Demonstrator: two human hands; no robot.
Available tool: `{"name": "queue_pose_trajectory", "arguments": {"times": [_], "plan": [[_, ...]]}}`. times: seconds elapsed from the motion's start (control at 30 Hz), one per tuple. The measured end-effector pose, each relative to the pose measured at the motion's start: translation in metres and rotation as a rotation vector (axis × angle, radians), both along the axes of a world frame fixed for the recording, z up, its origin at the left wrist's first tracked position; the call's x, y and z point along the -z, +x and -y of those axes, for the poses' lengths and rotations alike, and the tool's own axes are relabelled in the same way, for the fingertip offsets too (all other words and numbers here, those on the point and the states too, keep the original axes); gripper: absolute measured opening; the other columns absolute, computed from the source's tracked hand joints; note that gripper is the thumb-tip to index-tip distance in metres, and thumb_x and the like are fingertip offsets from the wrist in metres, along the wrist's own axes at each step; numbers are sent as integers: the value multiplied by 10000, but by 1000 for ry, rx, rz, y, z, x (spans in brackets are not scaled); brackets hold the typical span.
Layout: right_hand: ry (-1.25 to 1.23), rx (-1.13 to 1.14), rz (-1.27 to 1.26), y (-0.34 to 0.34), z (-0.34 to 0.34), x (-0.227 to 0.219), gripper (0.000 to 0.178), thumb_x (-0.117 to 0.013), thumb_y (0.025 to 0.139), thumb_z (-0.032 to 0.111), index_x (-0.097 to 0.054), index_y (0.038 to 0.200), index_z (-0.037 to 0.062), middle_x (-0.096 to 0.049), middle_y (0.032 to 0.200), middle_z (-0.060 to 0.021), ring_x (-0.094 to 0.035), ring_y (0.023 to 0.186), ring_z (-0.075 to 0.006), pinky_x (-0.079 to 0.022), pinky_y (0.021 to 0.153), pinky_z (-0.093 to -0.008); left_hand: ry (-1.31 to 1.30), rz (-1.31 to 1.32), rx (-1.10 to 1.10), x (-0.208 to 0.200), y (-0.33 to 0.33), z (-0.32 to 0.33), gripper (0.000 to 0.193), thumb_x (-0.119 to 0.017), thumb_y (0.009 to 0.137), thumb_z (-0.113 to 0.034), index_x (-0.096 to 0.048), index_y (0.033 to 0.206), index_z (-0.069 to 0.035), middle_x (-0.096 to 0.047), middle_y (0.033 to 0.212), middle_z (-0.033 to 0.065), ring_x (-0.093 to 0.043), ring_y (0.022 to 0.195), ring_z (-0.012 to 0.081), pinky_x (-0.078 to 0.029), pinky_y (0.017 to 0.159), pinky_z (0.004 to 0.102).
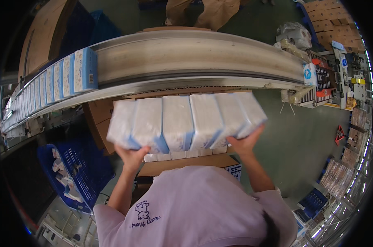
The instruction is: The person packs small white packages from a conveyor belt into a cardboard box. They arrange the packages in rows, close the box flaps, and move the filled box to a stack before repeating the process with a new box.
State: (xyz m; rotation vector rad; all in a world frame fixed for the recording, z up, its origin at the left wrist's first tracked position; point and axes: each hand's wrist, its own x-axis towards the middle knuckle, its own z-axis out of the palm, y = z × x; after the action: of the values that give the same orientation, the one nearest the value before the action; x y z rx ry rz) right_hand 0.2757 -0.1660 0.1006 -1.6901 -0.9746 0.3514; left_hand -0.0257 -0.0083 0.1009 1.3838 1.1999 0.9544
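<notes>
A row of several white-and-blue tissue packs [177, 119], pressed side by side, spans the space between my hands in front of the conveyor. My left hand [131, 156] grips the left end of the row from the near side, thumb against the packs. At the right end my right hand [247, 143] holds the row in the same way, thumb on the near face. Below the row an open cardboard box [182, 164] stands close to my body, with more white packs [186, 154] showing inside it. The undersides of the held packs are hidden.
The conveyor [194, 53] curves across the far side, carrying a line of tissue packs [85, 70] at left. A blue basket [81, 164] with loose packs stands at left. Cartons [332, 18] and machine rollers [318, 76] are at right. A person's legs [203, 14] show beyond the conveyor.
</notes>
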Motion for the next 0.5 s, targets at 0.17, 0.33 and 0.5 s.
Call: {"name": "queue_pose_trajectory", "arguments": {"times": [0.17,0.33,0.5], "plan": [[-823,-122,80,20,-59,14,853,-685,716,473,-303,1257,-64,-477,1160,-285,-538,980,-409,-443,839,-395,-470,-762,295,29,31,-64,767,-731,639,-546,-485,1101,14,-599,918,222,-626,848,312,-505,717,385],[-380,-71,446,9,-45,14,997,-666,640,609,-292,1346,13,-279,1361,-276,-359,1212,-429,-396,908,-454,239,-889,305,9,33,-46,902,-716,617,-586,-418,1242,-8,-453,1226,260,-478,1126,375,-462,840,424],[-861,-835,682,-5,-88,-22,964,-697,533,663,-381,1349,259,-244,1439,-128,-270,1286,-395,-327,979,-466,445,-1197,1004,-17,58,-52,1049,-659,544,-718,-339,1367,-151,-378,1359,140,-394,1200,395,-380,974,418]]}}
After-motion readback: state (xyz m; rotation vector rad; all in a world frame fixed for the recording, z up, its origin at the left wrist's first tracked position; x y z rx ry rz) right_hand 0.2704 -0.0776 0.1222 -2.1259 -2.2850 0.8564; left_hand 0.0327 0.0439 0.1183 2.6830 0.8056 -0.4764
